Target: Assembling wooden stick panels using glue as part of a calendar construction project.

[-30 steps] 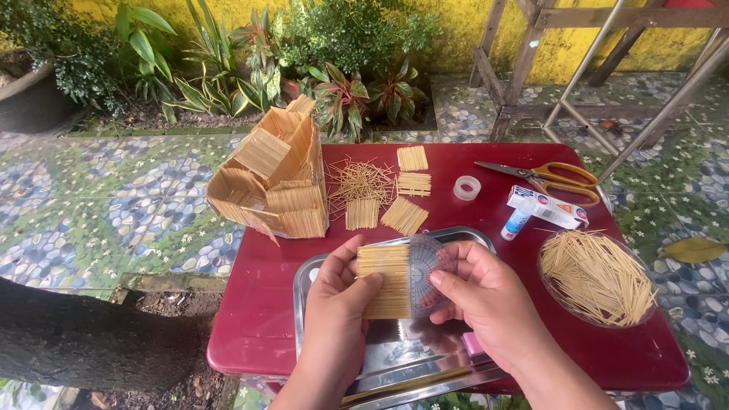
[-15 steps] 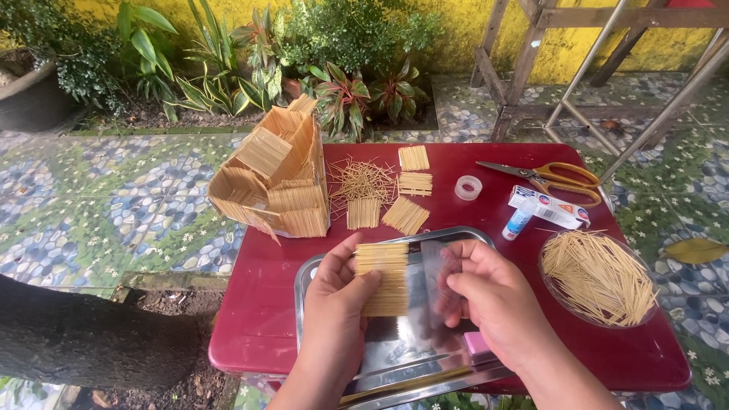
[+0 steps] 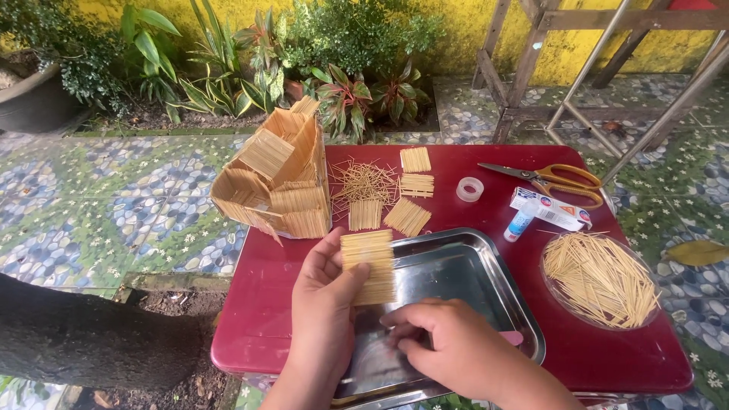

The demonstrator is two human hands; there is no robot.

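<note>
My left hand [image 3: 325,304] holds a flat panel of glued toothpicks [image 3: 368,266] upright over the left edge of a shiny metal tray [image 3: 471,266]. My right hand [image 3: 448,345] rests low inside the tray, fingers curled down on its floor; whether it grips anything I cannot tell. A pink object [image 3: 513,338] peeks out beside that hand. A toothpick house model [image 3: 277,182] stands on the red table [image 3: 266,304] just beyond my left hand.
Smaller toothpick panels [image 3: 406,216] and loose sticks [image 3: 364,182] lie mid-table. A tape roll [image 3: 470,189], orange-handled scissors [image 3: 554,178], a glue tube [image 3: 521,222] and a clear dish of toothpicks [image 3: 600,277] sit to the right. Plants and patterned tiles surround the table.
My right hand let go of the panel and dropped down into the tray. My left hand alone keeps the panel, shifted slightly left.
</note>
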